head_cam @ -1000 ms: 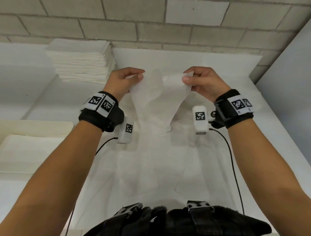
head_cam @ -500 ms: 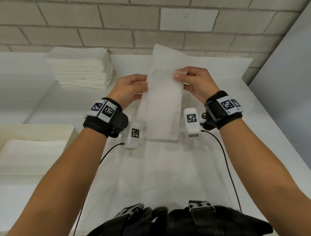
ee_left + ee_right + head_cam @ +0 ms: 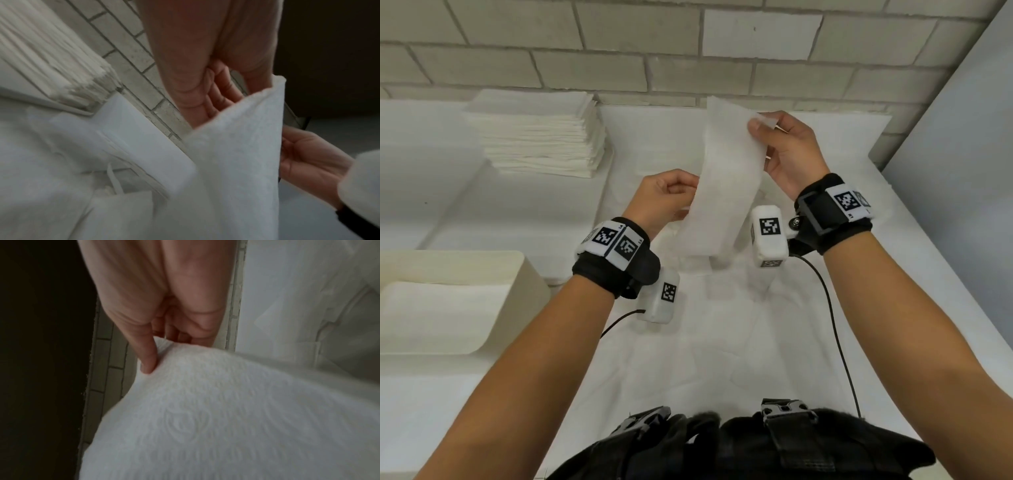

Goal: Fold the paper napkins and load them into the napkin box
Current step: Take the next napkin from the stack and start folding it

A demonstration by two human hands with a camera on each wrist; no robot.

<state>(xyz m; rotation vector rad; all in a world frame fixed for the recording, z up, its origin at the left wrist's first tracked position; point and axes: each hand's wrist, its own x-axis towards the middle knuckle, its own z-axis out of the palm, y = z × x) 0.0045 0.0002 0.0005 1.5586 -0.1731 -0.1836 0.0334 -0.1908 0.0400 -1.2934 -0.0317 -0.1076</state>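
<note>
Right hand [image 3: 789, 150] pinches the top right edge of the folded napkin [image 3: 726, 181], thumb on the near face, fingers behind. Napkin hangs as a long strip in the air between both hands, lower end just above the table [image 3: 722, 342]. Left hand [image 3: 666, 197] sits lower, at the strip's left edge around mid-height, fingers curled and gripping that edge. Stack of napkins [image 3: 541, 137] lies beyond the left hand, against the brick wall [image 3: 688, 51]. Napkin box [image 3: 524, 284] is left of the left wrist, with white napkins lying inside.
</note>
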